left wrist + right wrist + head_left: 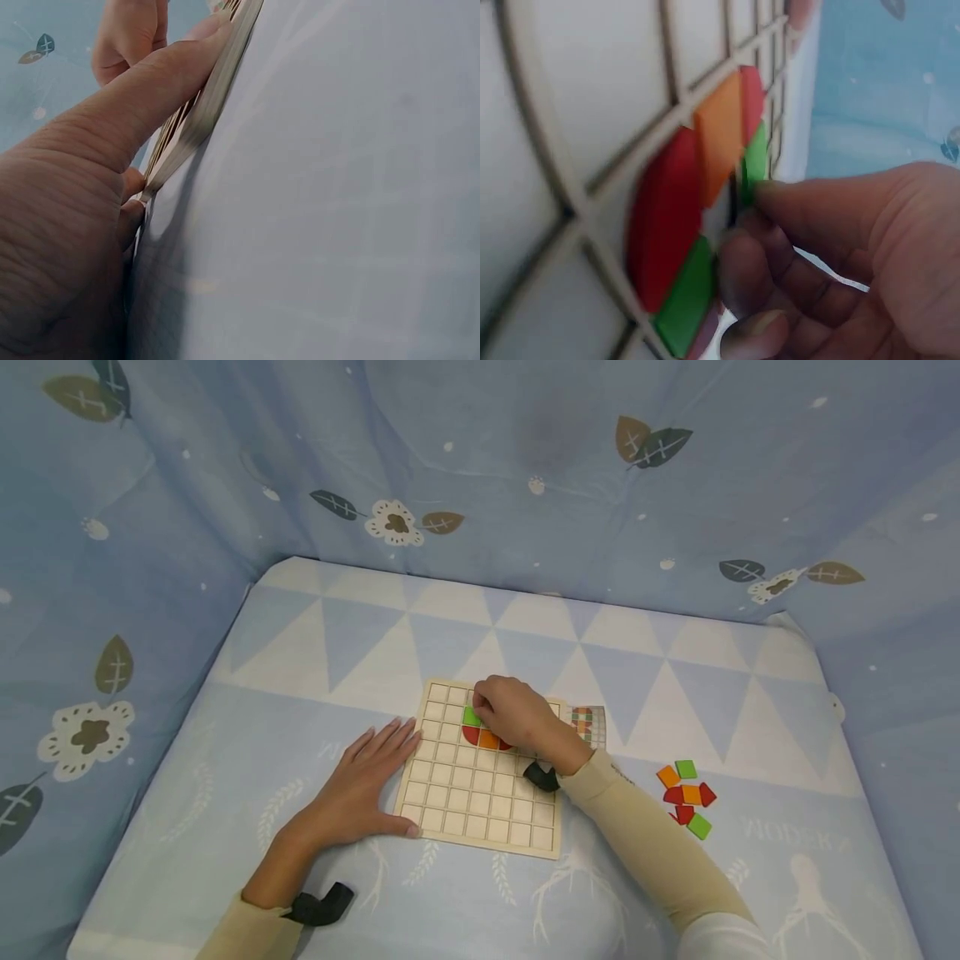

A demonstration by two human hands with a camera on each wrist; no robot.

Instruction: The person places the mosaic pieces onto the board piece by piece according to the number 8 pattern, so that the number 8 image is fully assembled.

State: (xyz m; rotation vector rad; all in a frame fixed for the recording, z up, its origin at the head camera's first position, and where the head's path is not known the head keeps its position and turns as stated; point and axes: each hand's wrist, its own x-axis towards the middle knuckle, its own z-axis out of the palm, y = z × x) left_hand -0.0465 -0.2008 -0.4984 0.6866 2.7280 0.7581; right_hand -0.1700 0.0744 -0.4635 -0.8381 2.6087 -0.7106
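My left hand (367, 789) is spread along the left edge of a light wooden grid board (465, 797). Its thumb (150, 90) presses the board's near corner, the other fingers resting at the side edge. Over the board's upper middle, my right hand (517, 714) has curled fingers and pinches a green tile (755, 157) at its cell. Around the fingertips lie an orange tile (720, 139), a red curved tile (667, 217) and a second green tile (686, 300). Another red tile (471, 735) sits left of the orange one. The palm hides part of this pattern in the head view.
Several loose red, orange and green tiles (691, 794) lie on the cloth to the right. A printed pattern card (598, 727) sits at the board's right edge, partly behind the right wrist. Blue patterned fabric (480, 460) hangs behind and at both sides.
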